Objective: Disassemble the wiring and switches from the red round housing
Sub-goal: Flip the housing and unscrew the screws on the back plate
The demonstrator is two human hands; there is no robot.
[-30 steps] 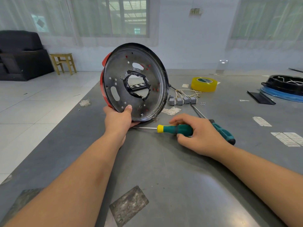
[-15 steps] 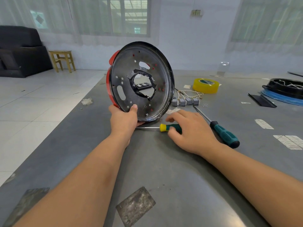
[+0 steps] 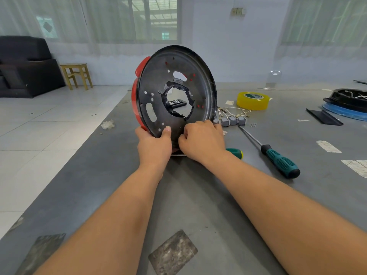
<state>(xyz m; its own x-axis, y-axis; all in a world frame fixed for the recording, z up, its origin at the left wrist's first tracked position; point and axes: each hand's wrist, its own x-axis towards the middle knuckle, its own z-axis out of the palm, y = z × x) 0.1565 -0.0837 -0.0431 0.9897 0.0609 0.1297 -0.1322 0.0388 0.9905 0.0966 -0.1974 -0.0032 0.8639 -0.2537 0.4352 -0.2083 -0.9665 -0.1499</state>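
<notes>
The red round housing (image 3: 174, 92) stands on edge on the grey table, its black perforated plate facing me, a ragged central hole edged with black tape. My left hand (image 3: 154, 144) grips its lower rim, thumb on the black face. My right hand (image 3: 200, 140) is curled against the lower right rim, fingers bent at the plate's edge. A row of grey switches with pale wires (image 3: 231, 120) lies on the table behind the housing, to the right. The yellow-tipped screwdriver (image 3: 235, 152) lies under my right wrist, mostly hidden.
A second green-handled screwdriver (image 3: 278, 161) lies to the right. A yellow tape roll (image 3: 253, 100) sits behind the switches, small screws (image 3: 253, 125) near them. A black and blue housing (image 3: 347, 103) stands at far right. The table's left edge (image 3: 79, 151) drops to tiled floor.
My right hand let go of the yellow-tipped screwdriver and moved up to the housing's lower rim. The housing stays upright in my left hand.
</notes>
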